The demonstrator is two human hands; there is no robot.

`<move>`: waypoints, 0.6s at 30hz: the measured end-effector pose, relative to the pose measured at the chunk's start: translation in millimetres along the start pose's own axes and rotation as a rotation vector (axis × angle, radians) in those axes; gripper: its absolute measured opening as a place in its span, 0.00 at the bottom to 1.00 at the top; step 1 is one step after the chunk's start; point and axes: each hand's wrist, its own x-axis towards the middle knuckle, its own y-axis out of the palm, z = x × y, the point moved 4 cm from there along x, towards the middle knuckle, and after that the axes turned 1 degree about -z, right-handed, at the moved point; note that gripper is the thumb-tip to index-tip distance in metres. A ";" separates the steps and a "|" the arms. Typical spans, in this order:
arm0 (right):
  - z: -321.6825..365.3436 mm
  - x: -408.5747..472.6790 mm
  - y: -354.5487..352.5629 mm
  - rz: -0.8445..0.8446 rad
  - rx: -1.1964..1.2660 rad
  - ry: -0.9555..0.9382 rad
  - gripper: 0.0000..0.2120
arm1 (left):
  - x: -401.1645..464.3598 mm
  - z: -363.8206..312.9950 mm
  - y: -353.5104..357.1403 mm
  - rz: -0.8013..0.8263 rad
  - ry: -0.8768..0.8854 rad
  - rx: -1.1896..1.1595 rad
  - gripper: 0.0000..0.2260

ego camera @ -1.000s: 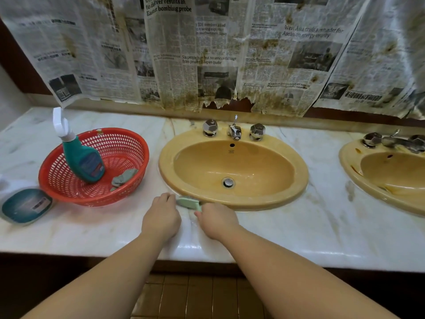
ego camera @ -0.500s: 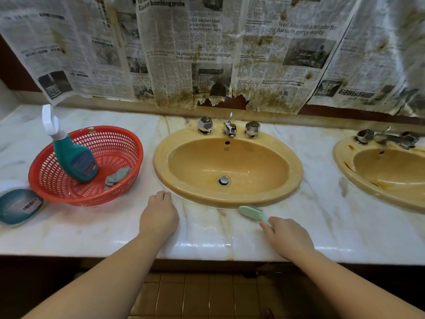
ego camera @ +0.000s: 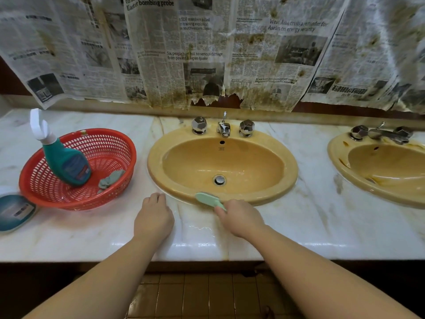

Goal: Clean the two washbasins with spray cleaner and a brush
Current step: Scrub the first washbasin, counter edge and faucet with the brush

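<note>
While the right hand (ego camera: 241, 218) scrubs, the pale-green plastic brush (ego camera: 208, 200) rides the front rim of the mustard-yellow oval washbasin (ego camera: 291, 171), centre frame.

Second yellow washbasin (ego camera: 338, 155), right edge, looks stained and untouched. Wet white marble counter (ego camera: 299, 222) likely slick. Teal spray bottle with white trigger (ego camera: 64, 161) leans in the red plastic basket (ego camera: 32, 180), left; probably light, take by the neck. Brush: stiff, light, maybe slippery; fingers wrap its handle end. Left hand (ego camera: 153, 218) rests knuckled on the counter, fingers curled, holding nothing.
</note>
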 end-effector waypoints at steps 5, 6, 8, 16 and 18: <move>-93.9 -22.8 -26.6 -0.006 0.029 0.139 0.24 | -0.2 -0.9 -0.7 -0.005 -0.016 0.003 0.13; -107.2 -26.4 -31.2 -0.009 0.020 0.150 0.24 | -0.2 -0.7 -0.6 -0.007 -0.019 0.002 0.13; -122.5 -31.3 -36.7 -0.009 -0.053 0.146 0.24 | 0.0 -0.4 0.3 -0.016 -0.017 -0.001 0.13; -43.3 -19.2 -5.4 0.144 -0.146 -0.070 0.17 | 4.1 0.9 -3.6 0.024 -0.048 -0.006 0.16; -0.4 -10.9 12.3 0.175 -0.091 -0.116 0.15 | 4.5 5.9 -4.7 0.041 -0.036 -0.011 0.18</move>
